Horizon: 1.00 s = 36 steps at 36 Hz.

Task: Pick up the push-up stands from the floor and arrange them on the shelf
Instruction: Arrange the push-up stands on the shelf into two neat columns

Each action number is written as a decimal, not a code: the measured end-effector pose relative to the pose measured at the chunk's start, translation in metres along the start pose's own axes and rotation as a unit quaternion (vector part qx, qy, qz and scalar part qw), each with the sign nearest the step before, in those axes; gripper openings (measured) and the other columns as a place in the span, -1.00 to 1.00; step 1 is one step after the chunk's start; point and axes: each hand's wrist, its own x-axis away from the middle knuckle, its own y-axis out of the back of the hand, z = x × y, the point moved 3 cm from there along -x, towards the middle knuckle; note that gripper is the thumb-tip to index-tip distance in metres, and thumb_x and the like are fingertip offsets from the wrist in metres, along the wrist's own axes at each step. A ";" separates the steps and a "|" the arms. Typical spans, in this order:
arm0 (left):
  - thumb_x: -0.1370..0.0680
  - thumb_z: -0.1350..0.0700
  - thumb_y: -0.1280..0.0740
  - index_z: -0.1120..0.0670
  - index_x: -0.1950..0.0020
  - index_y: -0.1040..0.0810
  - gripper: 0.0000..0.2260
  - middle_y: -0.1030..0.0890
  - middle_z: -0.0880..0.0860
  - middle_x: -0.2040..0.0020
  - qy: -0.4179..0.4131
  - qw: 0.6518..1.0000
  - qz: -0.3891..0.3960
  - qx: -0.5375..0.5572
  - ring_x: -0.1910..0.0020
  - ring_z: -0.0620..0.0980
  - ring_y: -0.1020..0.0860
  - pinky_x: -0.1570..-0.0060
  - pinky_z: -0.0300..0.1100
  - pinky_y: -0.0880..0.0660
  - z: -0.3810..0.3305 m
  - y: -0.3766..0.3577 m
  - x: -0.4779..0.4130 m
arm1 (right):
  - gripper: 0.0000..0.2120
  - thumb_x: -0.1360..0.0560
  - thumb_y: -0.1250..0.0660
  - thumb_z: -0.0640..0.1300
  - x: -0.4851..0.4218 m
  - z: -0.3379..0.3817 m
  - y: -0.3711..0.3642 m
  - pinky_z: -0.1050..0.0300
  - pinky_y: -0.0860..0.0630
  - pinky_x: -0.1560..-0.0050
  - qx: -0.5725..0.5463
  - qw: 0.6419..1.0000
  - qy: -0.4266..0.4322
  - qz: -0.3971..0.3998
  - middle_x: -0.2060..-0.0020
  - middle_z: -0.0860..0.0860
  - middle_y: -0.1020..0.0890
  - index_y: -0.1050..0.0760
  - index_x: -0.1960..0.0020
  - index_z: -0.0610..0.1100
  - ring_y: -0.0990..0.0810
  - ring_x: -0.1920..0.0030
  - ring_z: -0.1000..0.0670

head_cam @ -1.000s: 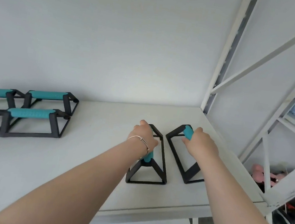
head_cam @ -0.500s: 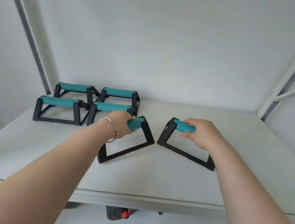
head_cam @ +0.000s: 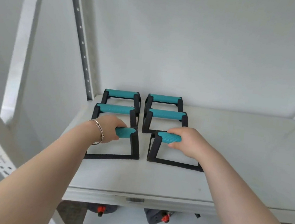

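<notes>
The two black-framed push-up stands with teal textured foam grips sit at mid-frame on the white shelf board (head_cam: 230, 161), one in each of my hands, side by side and just apart. My left hand (head_cam: 108, 132) is wrapped shut around the left stand (head_cam: 119, 146) by its teal bar; my right hand (head_cam: 186, 142) is curled closed over the bar of the right stand (head_cam: 164, 148). The frames look rigid and I judge them light enough for one hand each. The knurled foam should give a sure, non-slip hold, so the bar's middle is the place to grasp. Just behind, toward the upper centre, four matching stands (head_cam: 165, 114) stand in two tidy rows. A silver bangle (head_cam: 98, 131) circles my left wrist.
</notes>
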 end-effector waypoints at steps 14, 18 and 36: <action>-0.57 0.12 -0.30 -0.11 -0.43 -0.40 -0.57 -0.54 -0.02 -0.27 -0.041 0.998 0.011 0.049 -0.20 0.01 -0.48 -0.23 -0.06 -0.43 0.050 -0.017 -0.001 | -0.60 -0.46 -0.40 0.09 -0.011 0.025 -0.022 -0.05 -0.42 -0.24 0.015 1.000 -0.011 0.016 -0.12 0.03 -0.56 -0.48 -0.29 0.14 -0.50 -0.16 -0.06; -0.58 0.11 -0.30 -0.09 -0.45 -0.38 -0.56 -0.51 -0.01 -0.32 -0.048 0.996 0.002 0.073 -0.27 0.02 -0.45 -0.31 -0.03 -0.40 0.051 -0.020 -0.003 | -0.63 -0.48 -0.29 0.26 -0.010 0.027 -0.022 0.02 -0.40 -0.20 0.013 1.000 -0.013 -0.010 -0.07 0.08 -0.58 -0.52 -0.21 0.14 -0.50 -0.11 -0.01; -0.55 0.06 -0.34 -0.11 -0.43 -0.41 -0.57 -0.53 -0.06 -0.29 -0.039 0.994 0.036 0.099 -0.21 -0.04 -0.48 -0.29 -0.09 -0.40 0.050 -0.017 -0.018 | -0.70 -0.45 -0.34 0.25 -0.026 0.024 -0.012 0.05 -0.52 -0.05 -0.038 0.999 -0.009 0.037 0.08 0.09 -0.61 -0.58 -0.04 0.08 -0.56 0.03 0.03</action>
